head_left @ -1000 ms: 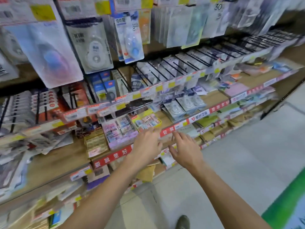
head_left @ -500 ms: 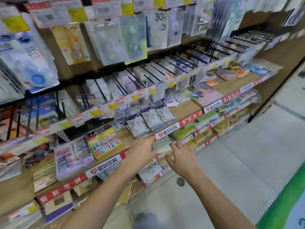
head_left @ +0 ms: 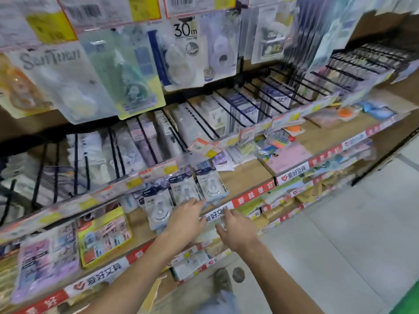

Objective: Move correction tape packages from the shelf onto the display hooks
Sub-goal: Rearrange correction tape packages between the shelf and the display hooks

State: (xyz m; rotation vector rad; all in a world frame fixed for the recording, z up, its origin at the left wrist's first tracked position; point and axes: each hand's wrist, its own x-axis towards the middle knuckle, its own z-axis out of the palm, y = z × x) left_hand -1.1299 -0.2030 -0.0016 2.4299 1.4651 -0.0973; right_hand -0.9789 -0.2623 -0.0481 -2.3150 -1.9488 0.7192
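Note:
Three stacks of correction tape packages lie on the wooden shelf: the left stack, the middle stack and the right stack. My left hand reaches over the shelf edge, its straight fingers touching the lower end of the middle stack. My right hand hovers in front of the shelf's price strip, fingers spread and holding nothing. Black display hooks run in a row above the shelf, many carrying packages.
Large hanging packages fill the top row. A yellow box and purple sticker packs sit on the shelf at left. Pink paper lies at right. Lower shelves hold envelopes. Grey floor lies at right.
The view has shifted right along the shelf. Both hands have come up from the shelf edge toward the correction tape stacks, and my left fingers now touch the middle stack.

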